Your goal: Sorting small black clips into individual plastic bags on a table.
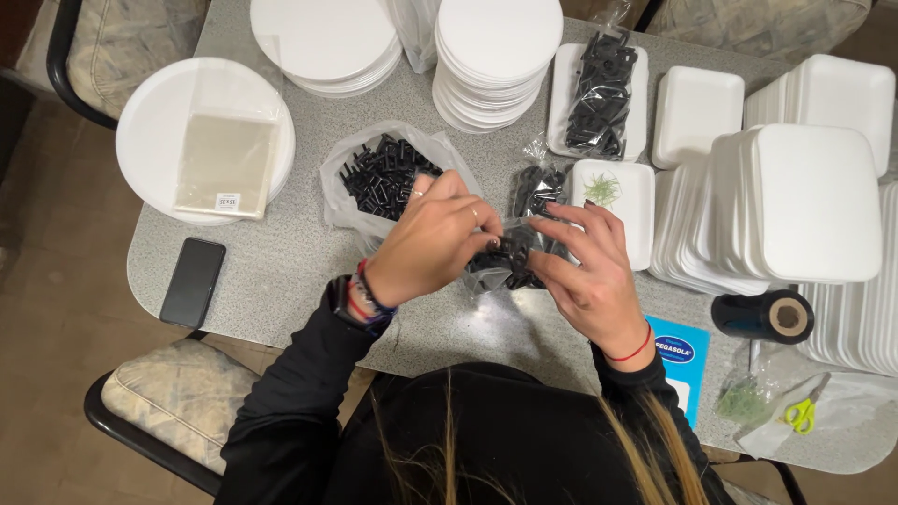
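Dark hair and black sleeves fill the near edge, and just beyond them both hands meet over the grey bench. Left hand and right hand each pinch a small clear bag of black clips held between them just above the surface, its long axis running roughly left to right; neither hand is clearly nearer. Behind the left hand sits an open bag of loose black clips; a small foam tray with a green sprig lies just beyond the right. Stacked foam trays crowd the right side, while the near-left bench is freer, holding only a black phone.
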